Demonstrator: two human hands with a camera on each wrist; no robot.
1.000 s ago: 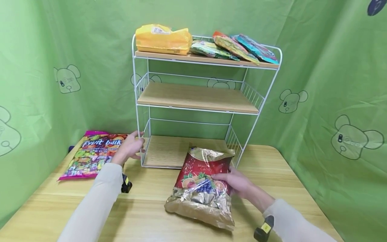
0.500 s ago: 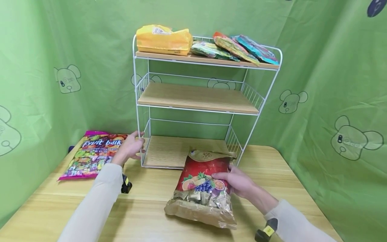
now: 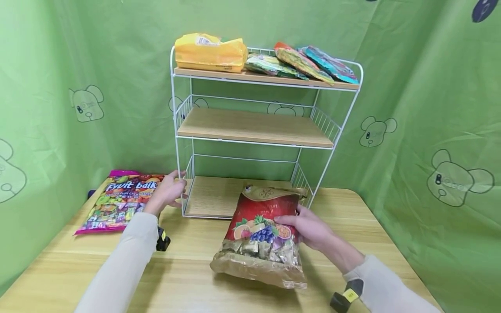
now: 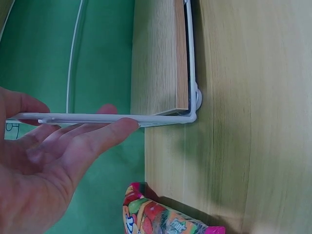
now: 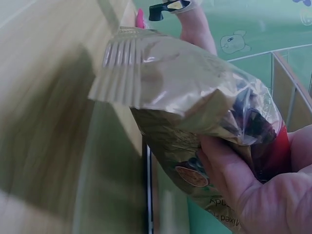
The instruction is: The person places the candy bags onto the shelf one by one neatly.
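Observation:
My right hand [image 3: 313, 228] grips the right side of a red and gold bag of mixed fruit candy [image 3: 266, 221], thumb on its front and fingers behind. The bag slants back, its top edge overlapping the front of the lowest shelf in the head view; its gold lower end [image 5: 161, 73] faces the right wrist camera above the table. My left hand [image 3: 172, 189] holds the left front post of a white wire shelf rack [image 4: 122, 118], thumb and fingers on either side. Behind that wrist, a colourful Fyvit baik candy bag [image 3: 121, 200] lies on the table.
On the rack's top shelf [image 3: 266, 77] sit a yellow packet [image 3: 211, 54], a green packet [image 3: 274, 66] and other packets [image 3: 328, 63] at the right. The middle shelf [image 3: 254, 126] is bare wood. Green curtains [image 3: 430, 108] surround the wooden table [image 3: 344, 217].
My right hand has raised the red candy bag slightly and shifted it toward the rack, its top now higher over the lowest shelf. The left hand stays on the post.

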